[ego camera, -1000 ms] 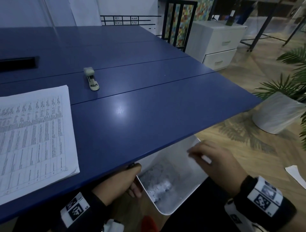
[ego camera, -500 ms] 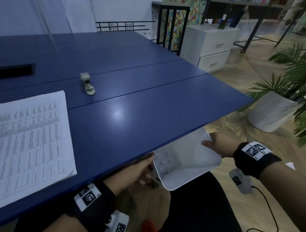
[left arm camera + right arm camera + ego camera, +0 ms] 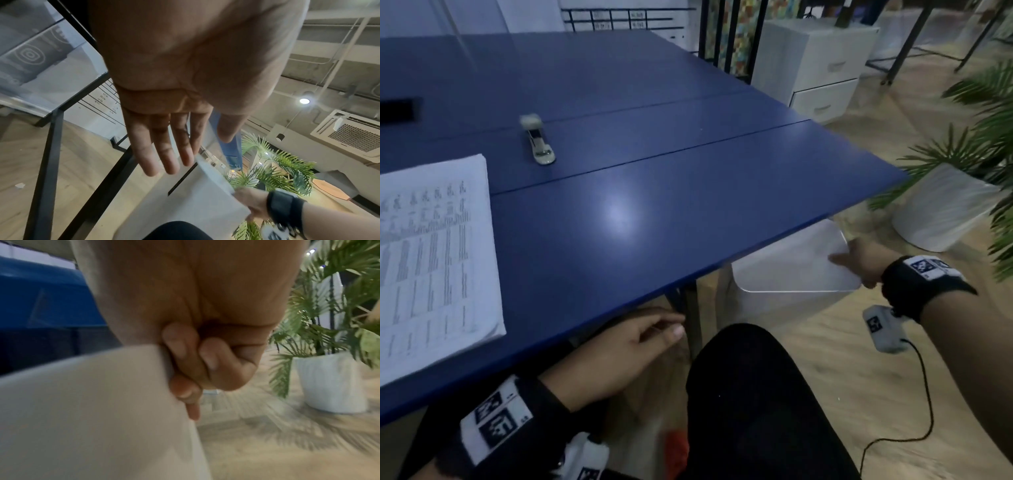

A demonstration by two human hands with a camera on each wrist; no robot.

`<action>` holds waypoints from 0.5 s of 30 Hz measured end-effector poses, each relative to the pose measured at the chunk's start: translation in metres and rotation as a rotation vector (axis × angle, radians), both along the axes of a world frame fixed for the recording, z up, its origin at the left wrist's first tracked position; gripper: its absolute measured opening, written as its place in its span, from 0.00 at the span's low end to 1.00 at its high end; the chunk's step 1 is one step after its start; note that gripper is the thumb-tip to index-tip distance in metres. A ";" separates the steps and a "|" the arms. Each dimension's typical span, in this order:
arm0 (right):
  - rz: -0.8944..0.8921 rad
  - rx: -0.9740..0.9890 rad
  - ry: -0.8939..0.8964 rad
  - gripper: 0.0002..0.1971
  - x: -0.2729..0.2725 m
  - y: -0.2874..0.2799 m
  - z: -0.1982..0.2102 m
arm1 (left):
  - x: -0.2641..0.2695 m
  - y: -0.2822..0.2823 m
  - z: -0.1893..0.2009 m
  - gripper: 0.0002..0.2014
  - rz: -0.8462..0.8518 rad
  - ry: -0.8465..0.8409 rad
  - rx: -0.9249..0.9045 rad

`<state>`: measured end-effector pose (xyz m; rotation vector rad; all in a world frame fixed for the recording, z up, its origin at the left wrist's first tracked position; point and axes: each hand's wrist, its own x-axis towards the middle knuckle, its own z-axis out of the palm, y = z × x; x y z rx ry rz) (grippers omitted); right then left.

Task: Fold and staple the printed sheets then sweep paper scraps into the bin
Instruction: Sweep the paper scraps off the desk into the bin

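A white plastic bin (image 3: 791, 274) hangs below the blue table's right front edge (image 3: 722, 267), partly hidden by the tabletop. My right hand (image 3: 859, 262) grips its right rim, fingers (image 3: 185, 353) curled over the bin wall (image 3: 92, 402). My left hand (image 3: 626, 346) is under the table edge, apart from the bin, fingers (image 3: 162, 154) straight and holding nothing. The bin's side (image 3: 195, 194) shows beyond them. A stack of printed sheets (image 3: 431, 253) lies at the table's left. A cream stapler (image 3: 537, 140) lies behind it.
A potted palm in a white pot (image 3: 945, 205) stands on the wooden floor at right. A white drawer cabinet (image 3: 815, 65) and a black chair frame (image 3: 722, 34) stand beyond the table. Black table legs (image 3: 47, 162) run under the table. My dark-clothed knee (image 3: 750, 394) is below.
My left hand let go of the bin and drew back under the table edge. My right hand carried the bin rightward, and its contents are no longer in sight.
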<state>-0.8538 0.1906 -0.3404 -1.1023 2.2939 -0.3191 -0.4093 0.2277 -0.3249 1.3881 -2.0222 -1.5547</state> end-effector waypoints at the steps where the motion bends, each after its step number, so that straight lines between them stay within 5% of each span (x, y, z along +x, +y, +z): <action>1: -0.086 0.002 -0.049 0.16 -0.007 0.011 -0.012 | 0.001 0.002 0.003 0.18 0.010 -0.004 -0.062; 5: -0.312 0.060 -0.220 0.16 -0.004 0.072 -0.084 | -0.002 0.030 0.039 0.16 -0.113 -0.111 -0.423; 8: -0.555 0.007 -0.529 0.12 0.023 0.118 -0.147 | -0.002 0.053 0.068 0.19 -0.256 -0.215 -0.702; 11: -0.774 -0.056 -0.730 0.13 0.056 0.148 -0.203 | 0.006 0.052 0.074 0.25 -0.167 -0.285 -0.913; 15: -0.828 0.018 -0.799 0.11 0.092 0.167 -0.233 | 0.015 0.050 0.065 0.34 -0.100 -0.705 -0.928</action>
